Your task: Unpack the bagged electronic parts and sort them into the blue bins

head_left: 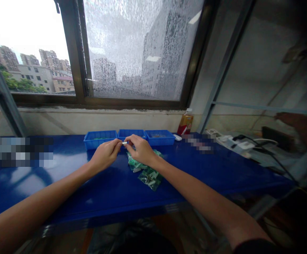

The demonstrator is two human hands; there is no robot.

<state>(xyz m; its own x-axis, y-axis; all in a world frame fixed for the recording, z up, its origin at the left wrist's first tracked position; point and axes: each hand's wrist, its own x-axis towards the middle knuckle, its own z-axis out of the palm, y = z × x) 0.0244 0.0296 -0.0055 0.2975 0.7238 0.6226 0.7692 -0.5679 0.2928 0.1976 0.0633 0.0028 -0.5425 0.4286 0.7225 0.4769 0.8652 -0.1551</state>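
Observation:
Between my two hands, above the blue table, is a small white piece (124, 143), too small to name more exactly. My left hand (106, 152) pinches its left end with thumb and forefinger. From the other side my right hand (140, 150) has its thumb and fingers closed about the right end. Under and beside my right hand lie clear plastic bags (150, 178) with small white and green pieces in them; part of this pile is hidden by the hand and forearm. Just beyond my hands stands the middle blue bin (131, 133), partly covered by my right fingers.
A left blue bin (100, 139) and a right blue bin (160, 138) flank the middle one. A bottle (185, 121) with amber contents stands by the wall, near a small white object (178, 137). Power strips and cables (238, 143) lie at the right. Metal posts rise at both sides.

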